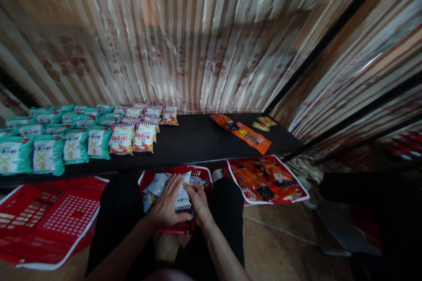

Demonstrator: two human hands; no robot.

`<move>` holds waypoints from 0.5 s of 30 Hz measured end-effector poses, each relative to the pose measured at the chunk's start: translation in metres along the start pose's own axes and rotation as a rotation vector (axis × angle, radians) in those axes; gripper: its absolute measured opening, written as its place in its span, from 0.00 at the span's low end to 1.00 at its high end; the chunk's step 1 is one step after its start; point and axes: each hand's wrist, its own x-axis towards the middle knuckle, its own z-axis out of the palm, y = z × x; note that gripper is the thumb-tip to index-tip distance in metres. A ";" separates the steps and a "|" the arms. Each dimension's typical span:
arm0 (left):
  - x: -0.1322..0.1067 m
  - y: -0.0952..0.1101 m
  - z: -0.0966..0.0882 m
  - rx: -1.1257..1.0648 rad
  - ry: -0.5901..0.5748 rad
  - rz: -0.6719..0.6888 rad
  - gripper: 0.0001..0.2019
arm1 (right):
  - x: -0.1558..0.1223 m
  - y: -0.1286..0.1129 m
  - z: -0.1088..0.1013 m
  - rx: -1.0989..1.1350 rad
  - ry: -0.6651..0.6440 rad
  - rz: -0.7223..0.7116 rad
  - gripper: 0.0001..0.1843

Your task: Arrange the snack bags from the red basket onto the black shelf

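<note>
A striped wall covering (198, 39) backs a low black shelf (198, 140), which runs just beyond both hands. As I judge it, the shelf is about half stocked. Far to the left of the hands lie green packets (48, 153) in rows, five across the front and, I think, some fifteen or more in all; the back rows blur. Nearer, straight ahead of the left hand, sit red-striped packets (145, 137), two in front and roughly six behind. The stretch ahead of the right hand is bare. Further right lie two long orange packets (252, 137) and two small yellow ones (263, 124).

There are three red baskets. The one under the hands (201, 171) holds several pale packets. The one to the left (49, 215) shows nothing inside. The one to the right (305, 193) is full of orange packs (263, 180).

The left hand (166, 204) lies flat with its fingers spread over a white packet (183, 195) in the middle basket. The right hand (198, 199) curls its fingers onto that packet's edge.
</note>
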 end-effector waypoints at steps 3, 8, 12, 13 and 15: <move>-0.001 -0.001 0.003 -0.001 0.043 -0.023 0.40 | 0.002 0.003 0.001 -0.021 -0.015 -0.007 0.18; -0.002 -0.004 0.002 -0.116 0.075 -0.063 0.32 | 0.005 0.011 -0.002 -0.104 -0.060 -0.090 0.18; -0.002 -0.005 -0.004 -0.340 0.090 -0.203 0.28 | 0.006 0.014 -0.006 -0.236 -0.110 -0.221 0.18; -0.002 -0.005 -0.006 -0.406 0.097 -0.248 0.27 | 0.006 0.014 -0.007 -0.261 -0.128 -0.261 0.17; -0.002 -0.005 -0.011 -0.530 0.106 -0.336 0.26 | 0.006 0.014 -0.007 -0.297 -0.154 -0.332 0.15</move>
